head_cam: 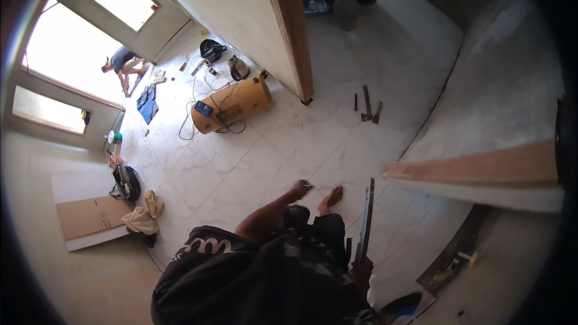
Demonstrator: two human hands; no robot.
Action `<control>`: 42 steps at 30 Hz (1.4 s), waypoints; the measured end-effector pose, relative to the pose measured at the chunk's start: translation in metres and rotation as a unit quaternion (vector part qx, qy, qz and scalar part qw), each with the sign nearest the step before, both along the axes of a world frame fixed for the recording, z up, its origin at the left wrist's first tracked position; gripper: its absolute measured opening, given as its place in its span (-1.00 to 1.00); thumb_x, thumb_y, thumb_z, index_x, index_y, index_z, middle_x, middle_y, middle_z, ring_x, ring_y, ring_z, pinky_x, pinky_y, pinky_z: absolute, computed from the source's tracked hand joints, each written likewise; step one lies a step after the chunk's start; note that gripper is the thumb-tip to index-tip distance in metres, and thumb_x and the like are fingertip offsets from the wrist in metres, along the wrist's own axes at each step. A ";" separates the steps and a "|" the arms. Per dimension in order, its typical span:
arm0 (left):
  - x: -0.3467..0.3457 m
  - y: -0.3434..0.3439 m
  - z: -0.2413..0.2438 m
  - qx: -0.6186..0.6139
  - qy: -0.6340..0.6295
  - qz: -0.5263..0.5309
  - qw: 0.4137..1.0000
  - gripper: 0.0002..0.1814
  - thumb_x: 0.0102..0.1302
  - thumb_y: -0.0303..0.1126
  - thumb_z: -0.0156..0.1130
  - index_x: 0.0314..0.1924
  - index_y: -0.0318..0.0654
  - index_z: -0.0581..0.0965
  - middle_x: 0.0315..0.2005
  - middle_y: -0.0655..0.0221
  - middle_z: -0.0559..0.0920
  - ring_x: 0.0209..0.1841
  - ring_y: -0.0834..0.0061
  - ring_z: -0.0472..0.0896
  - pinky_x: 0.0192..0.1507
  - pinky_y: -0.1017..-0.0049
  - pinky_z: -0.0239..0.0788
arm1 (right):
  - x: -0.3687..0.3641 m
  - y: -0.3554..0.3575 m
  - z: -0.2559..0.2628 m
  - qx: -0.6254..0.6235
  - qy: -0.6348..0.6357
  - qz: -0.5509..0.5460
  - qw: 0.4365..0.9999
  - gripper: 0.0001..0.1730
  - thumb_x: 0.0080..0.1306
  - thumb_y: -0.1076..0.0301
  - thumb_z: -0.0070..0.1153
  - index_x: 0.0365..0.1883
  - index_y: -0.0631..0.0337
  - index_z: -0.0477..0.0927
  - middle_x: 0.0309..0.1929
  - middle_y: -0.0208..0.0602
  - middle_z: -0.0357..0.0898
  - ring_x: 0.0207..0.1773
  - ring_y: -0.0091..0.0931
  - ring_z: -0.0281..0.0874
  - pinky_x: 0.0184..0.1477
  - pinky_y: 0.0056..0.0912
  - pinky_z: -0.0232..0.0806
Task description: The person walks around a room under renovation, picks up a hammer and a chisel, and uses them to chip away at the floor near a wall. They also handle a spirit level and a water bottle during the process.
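Observation:
My left hand (301, 189) is over the tiled floor near my bare foot (334, 195). Its fingers look curled, with a small pale spot at them; whether it holds anything is unclear. At my right side, my right hand (362, 271) grips the lower end of a long, narrow, flat tool (368, 216), perhaps a spirit level or a saw, pointing away from me. Farther ahead on the tiles lie a hammer-like tool (366, 104), a small dark bar or chisel (356, 102) and a short tool with a wide end (377, 113).
A wooden door jamb (293, 36) stands ahead; another wood-edged opening (469, 164) is right. Left lie an orange cylindrical tank (232, 104) with a phone and cables, a kettle (238, 67), a backpack (126, 183) and cardboard (92, 216). Another person (124, 61) bends at the far doorway.

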State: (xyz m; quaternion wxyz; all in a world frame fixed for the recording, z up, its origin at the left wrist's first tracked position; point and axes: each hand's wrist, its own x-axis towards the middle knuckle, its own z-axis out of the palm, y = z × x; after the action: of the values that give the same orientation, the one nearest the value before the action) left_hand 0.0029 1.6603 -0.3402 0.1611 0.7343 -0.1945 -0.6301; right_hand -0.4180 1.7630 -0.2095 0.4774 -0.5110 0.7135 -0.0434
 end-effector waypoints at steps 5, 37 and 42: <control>0.117 0.022 0.020 0.008 0.018 0.391 0.920 -0.74 0.38 -0.21 0.21 -0.04 -0.17 0.57 -0.26 0.36 0.65 -0.23 0.44 0.62 -0.18 0.33 0.46 | -0.007 -0.151 -0.010 0.112 0.007 0.038 0.993 -0.77 0.12 0.44 0.20 -0.28 0.41 0.59 -0.52 -0.18 0.63 -0.53 -0.43 0.63 -0.50 -0.30 0.48; -0.018 -0.903 0.093 -0.111 0.123 -0.591 0.790 -0.33 0.26 0.13 0.32 0.05 -0.40 0.58 0.04 0.06 0.62 0.13 0.18 0.55 0.14 0.25 0.37 | 0.109 -0.735 -0.179 0.181 -0.002 -0.204 0.962 -0.73 0.24 0.22 0.21 -0.51 0.23 0.57 -0.56 -0.36 0.54 -0.55 -0.46 0.47 -0.49 -0.30 0.33; -0.057 -0.966 0.061 -0.132 0.057 -0.755 0.640 -0.44 0.27 -0.01 0.31 -0.03 -0.44 0.59 -0.04 -0.06 0.62 0.06 0.01 0.56 0.06 0.16 0.39 | 0.084 -0.839 -0.168 0.023 -0.135 -0.139 0.981 -0.83 0.06 0.33 0.28 -0.48 0.25 0.62 -0.53 -0.16 0.63 -0.43 -0.30 0.66 -0.39 -0.22 0.48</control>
State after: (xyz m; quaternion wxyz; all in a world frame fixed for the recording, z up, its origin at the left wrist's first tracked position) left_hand -0.0545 0.6943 -0.2787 -0.2641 0.2663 -0.7529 -0.5408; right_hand -0.3338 0.9243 -0.3771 0.5703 -0.3849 0.7074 -0.1616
